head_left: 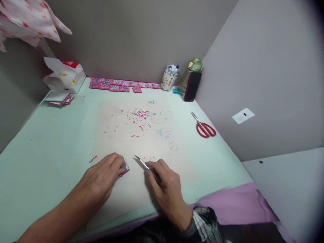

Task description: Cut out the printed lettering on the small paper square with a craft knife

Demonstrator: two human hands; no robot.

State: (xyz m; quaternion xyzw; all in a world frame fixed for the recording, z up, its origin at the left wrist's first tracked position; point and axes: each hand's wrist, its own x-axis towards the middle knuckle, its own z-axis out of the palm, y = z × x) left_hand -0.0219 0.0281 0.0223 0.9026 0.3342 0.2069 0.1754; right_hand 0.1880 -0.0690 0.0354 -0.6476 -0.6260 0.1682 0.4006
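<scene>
In the head view my right hand (165, 185) grips a slim silver craft knife (143, 162), its pointed blade aimed up and left, just above the work surface. My left hand (107, 172) has its fingers bent over a small red-edged card (124, 172), holding it at the front of a beige mat (136, 192). Most of the card lies hidden beneath those fingers. A short gap separates the blade tip from the card. Beyond both hands, a heap of red, white and blue scraps (140, 114) is scattered on the mat.
Red tiles with blue characters (125, 83) line the back edge. Red-handled scissors (205, 129) lie at the right. A pen cup (169, 79), a green bottle (186, 77) and a phone (193, 87) stand behind. Stacked cards (57, 98) and a tissue box (67, 76) occupy the left corner.
</scene>
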